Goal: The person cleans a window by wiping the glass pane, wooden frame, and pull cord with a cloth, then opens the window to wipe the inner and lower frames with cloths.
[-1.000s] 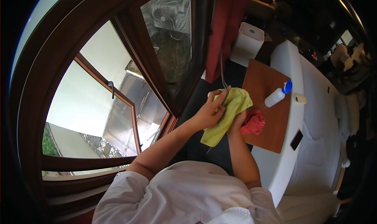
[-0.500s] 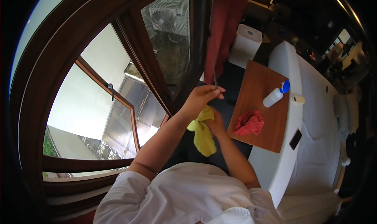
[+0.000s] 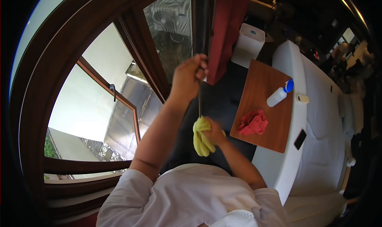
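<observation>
My left hand (image 3: 189,73) is raised beside the dark wooden window frame, its fingers closed around a thin, straight rod or taut cord (image 3: 199,100). I cannot tell which of the two it is. Below, the line runs down into a bunched yellow cloth (image 3: 203,141). Around that cloth my right hand (image 3: 214,132) is closed, pressing it against the line's lower part. Whatever lies inside the cloth is hidden. A red curtain (image 3: 227,36) hangs just right of my left hand.
On my right, a wooden board (image 3: 260,83) carries a white spray bottle (image 3: 277,96) with a blue top and a crumpled red cloth (image 3: 253,122). A phone (image 3: 300,139) lies on the white ledge. A white bin (image 3: 250,44) stands behind. Open window panes (image 3: 109,87) are at left.
My left hand has risen and moved left, away from the right hand, exposing a length of the line between them. The yellow cloth, hanging loose before, is now bunched around the line.
</observation>
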Action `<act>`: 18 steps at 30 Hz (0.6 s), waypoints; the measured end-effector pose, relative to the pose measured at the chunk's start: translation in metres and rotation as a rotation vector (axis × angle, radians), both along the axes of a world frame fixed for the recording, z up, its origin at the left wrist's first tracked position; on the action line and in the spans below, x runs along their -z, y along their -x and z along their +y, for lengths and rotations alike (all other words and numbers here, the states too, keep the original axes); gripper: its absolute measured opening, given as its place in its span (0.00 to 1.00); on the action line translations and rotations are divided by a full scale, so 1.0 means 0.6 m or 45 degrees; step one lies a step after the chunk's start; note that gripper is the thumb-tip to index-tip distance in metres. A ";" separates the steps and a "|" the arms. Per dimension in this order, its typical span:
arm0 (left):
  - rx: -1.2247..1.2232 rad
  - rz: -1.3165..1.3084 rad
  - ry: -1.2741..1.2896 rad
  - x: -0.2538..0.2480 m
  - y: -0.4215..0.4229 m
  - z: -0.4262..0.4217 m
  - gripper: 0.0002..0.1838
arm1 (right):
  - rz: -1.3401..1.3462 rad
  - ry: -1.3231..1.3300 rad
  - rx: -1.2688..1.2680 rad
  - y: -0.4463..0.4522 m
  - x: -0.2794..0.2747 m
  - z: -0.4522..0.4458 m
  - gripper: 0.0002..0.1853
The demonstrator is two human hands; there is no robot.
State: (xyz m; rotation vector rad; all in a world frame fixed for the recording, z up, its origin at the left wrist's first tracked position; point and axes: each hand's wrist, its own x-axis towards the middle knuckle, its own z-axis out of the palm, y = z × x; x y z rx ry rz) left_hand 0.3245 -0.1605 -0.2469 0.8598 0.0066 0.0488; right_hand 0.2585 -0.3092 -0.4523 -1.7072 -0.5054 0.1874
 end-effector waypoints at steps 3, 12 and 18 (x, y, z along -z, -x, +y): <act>-0.047 -0.036 0.117 -0.033 -0.009 0.019 0.13 | 0.010 0.186 0.017 0.025 0.041 -0.012 0.21; 0.266 0.061 -0.718 0.134 -0.033 0.025 0.39 | -0.006 -0.432 0.134 -0.035 -0.089 0.011 0.23; 0.598 0.233 -0.446 0.206 0.036 -0.013 0.30 | -0.044 -0.579 0.164 -0.076 -0.178 -0.002 0.23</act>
